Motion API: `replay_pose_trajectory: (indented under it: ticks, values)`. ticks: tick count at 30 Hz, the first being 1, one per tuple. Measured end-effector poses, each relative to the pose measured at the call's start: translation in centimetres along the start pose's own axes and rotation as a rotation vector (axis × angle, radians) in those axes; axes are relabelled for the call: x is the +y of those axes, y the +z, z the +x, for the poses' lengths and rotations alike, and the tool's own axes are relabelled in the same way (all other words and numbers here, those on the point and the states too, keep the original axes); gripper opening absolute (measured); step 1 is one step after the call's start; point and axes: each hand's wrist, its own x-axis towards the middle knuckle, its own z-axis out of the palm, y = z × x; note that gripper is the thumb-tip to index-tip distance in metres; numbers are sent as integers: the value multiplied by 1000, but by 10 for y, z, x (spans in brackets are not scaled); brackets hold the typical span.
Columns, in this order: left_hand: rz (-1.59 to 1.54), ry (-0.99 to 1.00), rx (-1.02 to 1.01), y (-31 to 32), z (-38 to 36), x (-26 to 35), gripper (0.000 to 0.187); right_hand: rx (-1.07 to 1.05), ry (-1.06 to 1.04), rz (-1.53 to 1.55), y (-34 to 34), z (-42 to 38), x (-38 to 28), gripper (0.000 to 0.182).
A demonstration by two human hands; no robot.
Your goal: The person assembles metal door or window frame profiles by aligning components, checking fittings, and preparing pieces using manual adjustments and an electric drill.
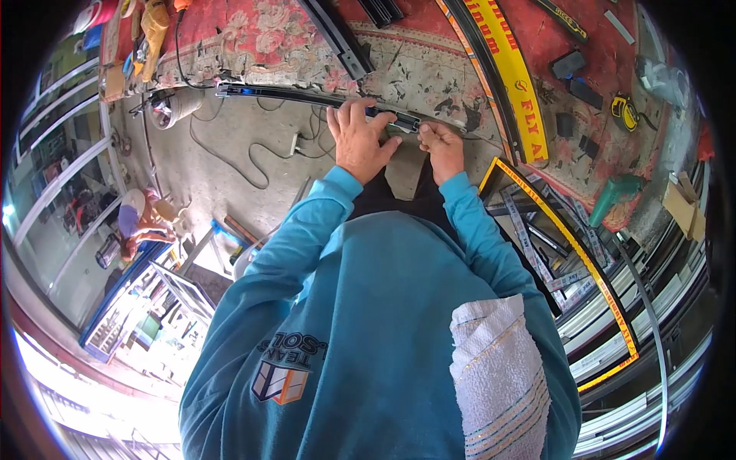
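Observation:
A long dark aluminium profile (295,95) lies across the edge of the carpeted work surface in front of me. My left hand (359,142) is over its right part, fingers curled on the far side and thumb apart on the near side, holding it. Just beyond those fingers, the channel inside the profile shows near its right end. My right hand (443,152) is closed in a pinch at that end, thumb and forefinger together. Whatever sits between these fingertips is too small or hidden to make out.
Yellow-taped profiles (515,84) and more dark profiles (337,38) lie on the red patterned carpet. A tape measure (625,113) and a green power tool (616,198) are to the right. A yellow-edged frame (586,257) stands beside me; a cable (230,161) trails across the floor.

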Motion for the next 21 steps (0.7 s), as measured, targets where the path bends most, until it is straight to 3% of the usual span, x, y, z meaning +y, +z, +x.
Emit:
replay_pose_trajectory:
  ticks: [10,21]
  values:
    - [38,117,-59,7,13,-5,30,-27,-106,-16,-4,9,-1,20]
    - [96,181,-103,9,25,4,21,-67,-88,117,-3,7,0,18]
